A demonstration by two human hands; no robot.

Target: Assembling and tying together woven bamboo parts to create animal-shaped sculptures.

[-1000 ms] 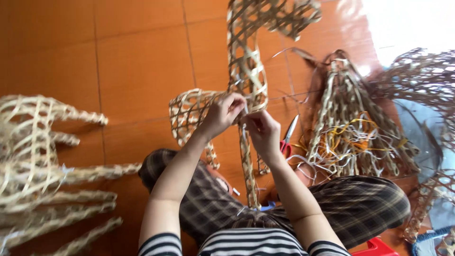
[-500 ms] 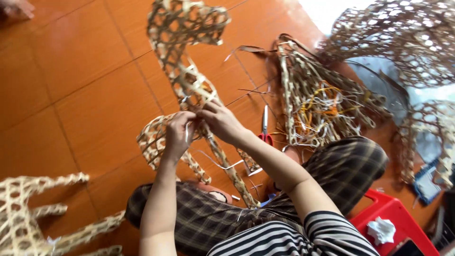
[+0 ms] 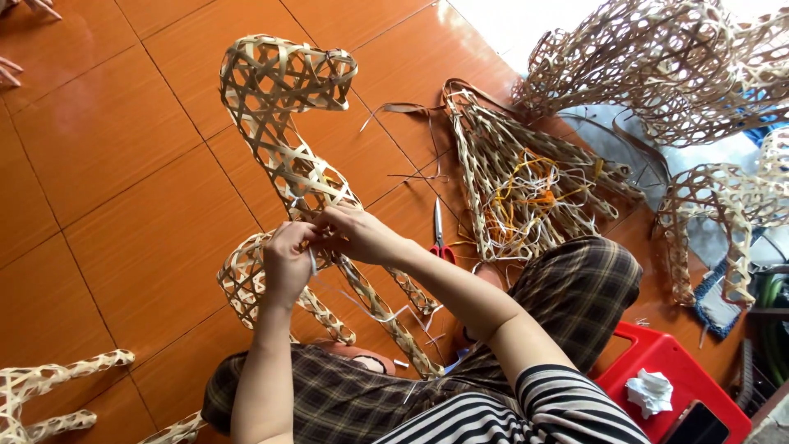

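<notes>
A woven bamboo animal frame (image 3: 283, 107) stands on the orange tile floor in front of me, its open-lattice neck and head rising toward the top of the view. My left hand (image 3: 288, 263) and my right hand (image 3: 353, 233) meet at the frame's chest, fingers pinched on thin pale strips there. A loose thin strip (image 3: 362, 304) trails down from my hands toward my lap. The frame's legs (image 3: 394, 329) run down between my knees.
Red-handled scissors (image 3: 438, 238) lie on the floor right of my hands. A bundle of bamboo strips and coloured cords (image 3: 526, 189) sits beyond. More woven frames (image 3: 666, 66) crowd the right; another lies at bottom left (image 3: 49, 386). A red stool (image 3: 666, 362) holds crumpled tissue.
The view has swung, so the frame and my hands sit further left and lower. Both hands stay together on the frame's chest, working the strips.
</notes>
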